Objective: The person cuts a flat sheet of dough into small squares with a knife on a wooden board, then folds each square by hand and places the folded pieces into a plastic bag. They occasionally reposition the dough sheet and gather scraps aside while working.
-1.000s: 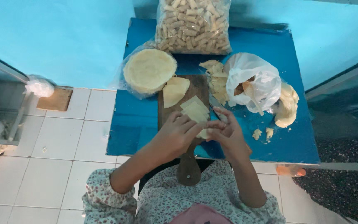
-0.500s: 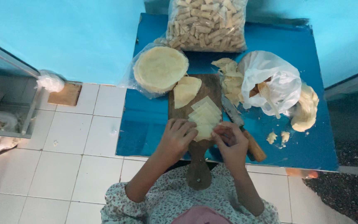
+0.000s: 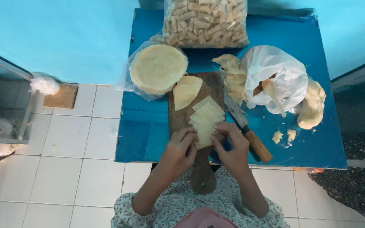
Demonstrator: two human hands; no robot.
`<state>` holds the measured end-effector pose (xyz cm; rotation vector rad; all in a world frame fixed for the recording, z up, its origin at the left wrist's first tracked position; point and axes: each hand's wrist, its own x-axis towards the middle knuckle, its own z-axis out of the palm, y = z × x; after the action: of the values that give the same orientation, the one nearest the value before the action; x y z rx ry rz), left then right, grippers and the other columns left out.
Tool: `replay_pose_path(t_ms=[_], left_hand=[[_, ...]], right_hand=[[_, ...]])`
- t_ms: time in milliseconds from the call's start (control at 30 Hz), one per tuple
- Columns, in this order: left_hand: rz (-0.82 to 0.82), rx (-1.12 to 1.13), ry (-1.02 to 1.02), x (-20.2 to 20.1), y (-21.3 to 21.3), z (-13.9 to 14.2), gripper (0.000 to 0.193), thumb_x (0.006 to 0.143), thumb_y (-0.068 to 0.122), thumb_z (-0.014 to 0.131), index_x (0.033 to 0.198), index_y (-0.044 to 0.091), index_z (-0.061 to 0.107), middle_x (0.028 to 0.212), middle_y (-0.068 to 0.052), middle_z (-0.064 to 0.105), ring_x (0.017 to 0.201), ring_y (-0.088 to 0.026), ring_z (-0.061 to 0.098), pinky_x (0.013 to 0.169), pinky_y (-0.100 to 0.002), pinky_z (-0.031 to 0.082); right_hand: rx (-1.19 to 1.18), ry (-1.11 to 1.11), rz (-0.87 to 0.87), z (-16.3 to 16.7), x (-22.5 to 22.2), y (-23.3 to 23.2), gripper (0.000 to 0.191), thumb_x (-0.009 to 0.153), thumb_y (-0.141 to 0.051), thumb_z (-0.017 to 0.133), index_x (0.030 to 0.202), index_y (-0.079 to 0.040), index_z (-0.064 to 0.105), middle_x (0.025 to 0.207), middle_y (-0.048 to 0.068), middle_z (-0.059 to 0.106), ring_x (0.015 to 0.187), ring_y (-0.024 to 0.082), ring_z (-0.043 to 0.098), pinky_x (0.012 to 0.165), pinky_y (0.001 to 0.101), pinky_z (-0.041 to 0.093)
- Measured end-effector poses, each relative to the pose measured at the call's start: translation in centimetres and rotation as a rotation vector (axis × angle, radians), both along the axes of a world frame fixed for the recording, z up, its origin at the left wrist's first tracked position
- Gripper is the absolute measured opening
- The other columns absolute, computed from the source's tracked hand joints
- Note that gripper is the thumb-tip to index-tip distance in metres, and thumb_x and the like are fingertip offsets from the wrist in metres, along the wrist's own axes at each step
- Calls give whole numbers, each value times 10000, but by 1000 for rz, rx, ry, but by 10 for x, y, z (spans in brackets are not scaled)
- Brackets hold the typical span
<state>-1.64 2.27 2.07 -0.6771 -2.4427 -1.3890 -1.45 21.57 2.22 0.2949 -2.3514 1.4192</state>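
Both my hands sit at the near end of the cutting board (image 3: pixel 193 90), working the nearest pastry sheet (image 3: pixel 204 134) in a fanned row of cut sheets (image 3: pixel 208 110). My left hand (image 3: pixel 180 150) has its fingers (image 3: pixel 189 136) curled and pinching the sheet's left edge; my right hand (image 3: pixel 232 147) has its fingers (image 3: pixel 218 141) closed on the right edge. Step in hand looks like lifting or folding this one sheet off the row. Next move probably needs a light, even pull so the thin sheet doesn't tear. Knife (image 3: pixel 248 133) lies just right of the board, handle toward me. Round stack of wrappers (image 3: pixel 158 68) in plastic is at the board's far left corner. White bag with a spoon (image 3: pixel 275 80) is right of the board, bag of rolls (image 3: pixel 205 21) beyond it, all on the blue tabletop (image 3: pixel 144 131).
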Motion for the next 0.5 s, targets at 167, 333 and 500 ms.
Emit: replay_pose_path(t_ms=[167,333,500], left_hand=[[41,66,-81,-1,4,7,237,801,28,766,986,31,617,1151,-168,648,1039,-384,685,838,-415,570],[-27,126,-259,1,9,22,219,917,-20,667,1125,33,629,1172,-153,659,1012,-348,727,775,-381,593],[-239,270,-36,8,13,35,282,939,-42,685,1200,43,623,1178,-142,668,1105,-350,712,903,-394,593]], right_hand=[[104,2,-18,4,4,-1,415,826,-48,826,1196,-36,638,1179,125,679,1011,211,719,830,327,598],[74,-134,-44,1,15,5,590,832,-92,833,1328,-53,516,1187,121,691,1053,207,703,876,342,566],[-744,-446,269,-9,23,14,866,881,-55,719,1564,-106,189,1232,97,679,1181,198,656,1034,360,512]])
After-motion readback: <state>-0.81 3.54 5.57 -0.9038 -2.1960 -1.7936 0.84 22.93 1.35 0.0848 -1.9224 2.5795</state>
